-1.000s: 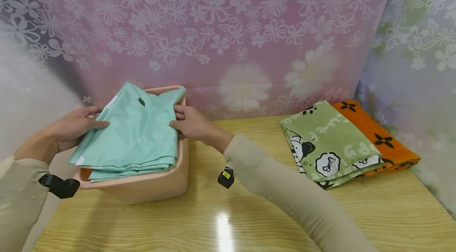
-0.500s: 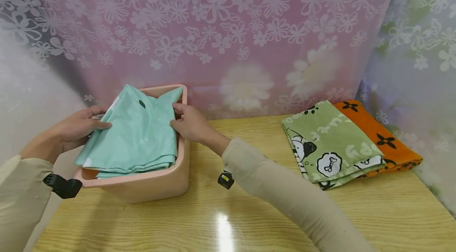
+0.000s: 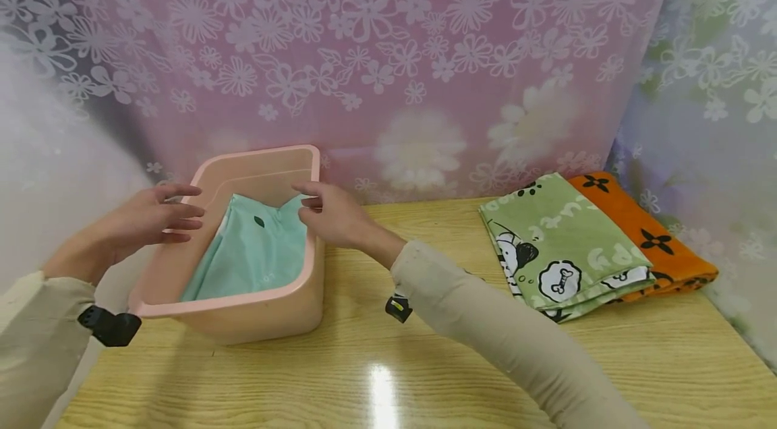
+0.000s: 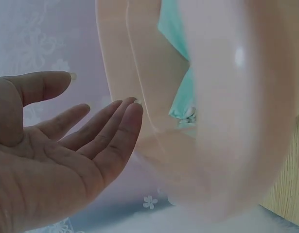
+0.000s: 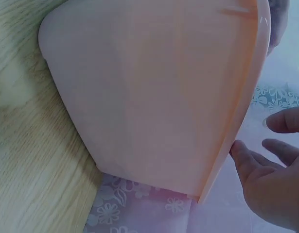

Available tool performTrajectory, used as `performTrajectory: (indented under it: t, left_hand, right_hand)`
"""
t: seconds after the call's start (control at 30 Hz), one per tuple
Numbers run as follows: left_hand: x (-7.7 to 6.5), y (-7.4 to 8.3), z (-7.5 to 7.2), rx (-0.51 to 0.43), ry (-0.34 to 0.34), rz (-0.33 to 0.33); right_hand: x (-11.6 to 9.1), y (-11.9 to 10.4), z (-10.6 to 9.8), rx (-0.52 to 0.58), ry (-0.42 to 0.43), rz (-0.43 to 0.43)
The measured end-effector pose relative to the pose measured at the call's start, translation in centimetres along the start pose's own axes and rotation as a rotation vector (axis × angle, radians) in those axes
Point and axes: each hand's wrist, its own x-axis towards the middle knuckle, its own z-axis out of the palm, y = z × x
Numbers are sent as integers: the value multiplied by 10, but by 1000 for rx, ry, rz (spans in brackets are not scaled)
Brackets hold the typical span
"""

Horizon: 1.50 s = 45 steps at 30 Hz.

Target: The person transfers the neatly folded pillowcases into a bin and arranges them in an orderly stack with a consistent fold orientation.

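Observation:
A folded mint-green cloth (image 3: 257,253) with a dark leaf print lies down inside a pink plastic bin (image 3: 243,303) at the left of the table. Over the bin's left rim hovers my left hand (image 3: 148,218), fingers spread and holding nothing. In the left wrist view, that hand (image 4: 81,150) has its palm in sight beside the bin wall. My right hand (image 3: 336,214) is at the right rim, fingers loosely bent with nothing in them. The right wrist view has its fingertips right at the rim, with the bin's outer side (image 5: 149,97) filling much of the picture.
On the right of the wooden table (image 3: 425,361) lie a folded green cloth (image 3: 564,233) with a dog print and a folded orange cloth (image 3: 674,247) partly under it. A pink floral curtain (image 3: 394,44) hangs behind the table.
The mint-green cloth, held by both hands above the rim before, has dropped down into the bin. Both hands have let go of it, and the left hand's fingers have spread.

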Motion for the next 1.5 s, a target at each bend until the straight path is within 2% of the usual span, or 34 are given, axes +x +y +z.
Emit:
performTrajectory:
  t: [0.17, 0.3, 0.4, 0.5, 0.6, 0.73, 0.83, 1.03, 1.17, 1.33, 1.5]
  left_hand:
    - [-1, 6, 14, 91, 24, 53]
    - [-5, 21, 28, 233, 86, 81]
    - [-8, 37, 40, 319, 141, 114]
    - [-11, 52, 55, 346, 183, 176]
    - [-14, 65, 72, 386, 242, 273]
    - [-16, 78, 96, 515, 377, 427]
    - [-18, 85, 114, 617, 476, 509]
    - [-12, 95, 149, 683, 576, 703]
    - [-3, 100, 173, 798, 595, 772]
    - [3, 97, 199, 943, 591, 820]
    - [6, 95, 223, 982, 535, 838]
  right_hand:
    - [-5, 4, -7, -83, -63, -92]
    - [-10, 9, -14, -172, -72, -156]
    - [-14, 15, -22, -205, -86, -164]
    - [-20, 22, -34, -228, -102, -135]
    - [-28, 28, -48, -276, -90, -99]
    - [-41, 36, -67, -389, -76, -79]
    - [-52, 44, -79, -479, -83, -85]
    - [-77, 62, -104, -634, -90, -61]
    - [-94, 75, -119, -754, -97, -44]
    - [-117, 87, -130, -920, -102, -36]
    - [-138, 101, -139, -974, -106, 16]
